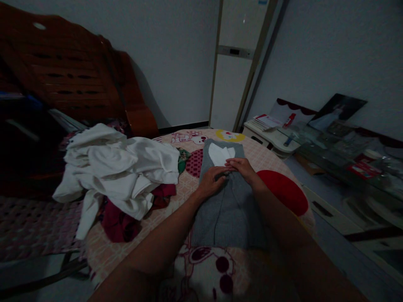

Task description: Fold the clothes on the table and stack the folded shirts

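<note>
A grey knitted cardigan (234, 214) lies folded into a narrow, long shape, its ribbed hem towards me. White cloth (218, 154) shows in its V-shaped neck opening. My left hand (212, 181) rests on the front just below the neck, its fingers closed at the cardigan's edge. Meeting it there at the fingertips, my right hand (242, 168) pinches the same spot from the other side. The small piece of knit between the fingertips is mostly hidden.
A pile of white clothes (122, 163) lies left, over dark red garments (121, 222). A patterned cloth (170, 256) covers the round table. Left stand a wooden bench (75, 67) and a woven seat (40, 226). A glass-topped cabinet (333, 155) stands right, a tall air conditioner (231, 84) behind.
</note>
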A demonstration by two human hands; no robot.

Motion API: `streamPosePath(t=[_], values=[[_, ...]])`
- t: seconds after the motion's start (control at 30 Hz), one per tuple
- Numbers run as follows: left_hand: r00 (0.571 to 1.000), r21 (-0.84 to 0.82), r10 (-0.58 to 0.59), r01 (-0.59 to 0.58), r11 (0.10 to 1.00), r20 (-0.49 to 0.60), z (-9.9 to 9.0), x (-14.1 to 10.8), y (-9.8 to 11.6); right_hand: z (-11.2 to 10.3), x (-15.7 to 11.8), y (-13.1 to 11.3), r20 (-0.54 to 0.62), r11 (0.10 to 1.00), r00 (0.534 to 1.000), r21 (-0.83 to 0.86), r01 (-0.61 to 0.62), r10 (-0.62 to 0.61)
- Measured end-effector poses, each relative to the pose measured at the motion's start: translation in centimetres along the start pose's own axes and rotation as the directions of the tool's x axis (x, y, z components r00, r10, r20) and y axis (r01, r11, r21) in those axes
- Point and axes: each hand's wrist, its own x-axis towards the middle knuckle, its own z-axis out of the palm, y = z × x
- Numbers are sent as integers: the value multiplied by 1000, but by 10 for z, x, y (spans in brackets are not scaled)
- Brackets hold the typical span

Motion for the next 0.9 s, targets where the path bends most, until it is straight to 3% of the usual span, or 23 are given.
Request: streamPosePath(t=[0.13, 0.23, 0.33, 0.43, 0.53, 0.6, 0.7, 0.9], values=[[987, 251, -20, -20, 968, 157, -1, -1, -16, -21, -23, 0, -84, 973, 996, -231, 22, -43], [984, 272, -42, -6, 962, 173, -5, -2, -23, -25, -46, 3, -21, 861, 1000, -508, -10, -1], [989, 221, -47, 15, 975, 141, -12, -3, -26, -15, -63, 8, 65, 630, 997, -773, 70, -31], [987, 201, -42, 11, 980, 154, -16, -5, -27, -1, -72, 13, 112, 354, 992, -927, 125, -57], [979, 239, -51, 3, 971, 196, -16, -8, -26, 7, -72, 16, 131, 218, 990, -966, 139, -48], [975, 269, -53, -7, 963, 215, -14, -10, -24, 9, -71, 17, 129, 204, 991, -970, 134, -37], [979, 281, -23, -36, 959, 204, -12, -10, -20, 10, -69, 18, 112, 255, 993, -960, 114, -21], [970, 228, 143, -187, 956, 195, 1, -8, -7, 14, -73, 21, 196, 297, 979, -933, 202, -52]])
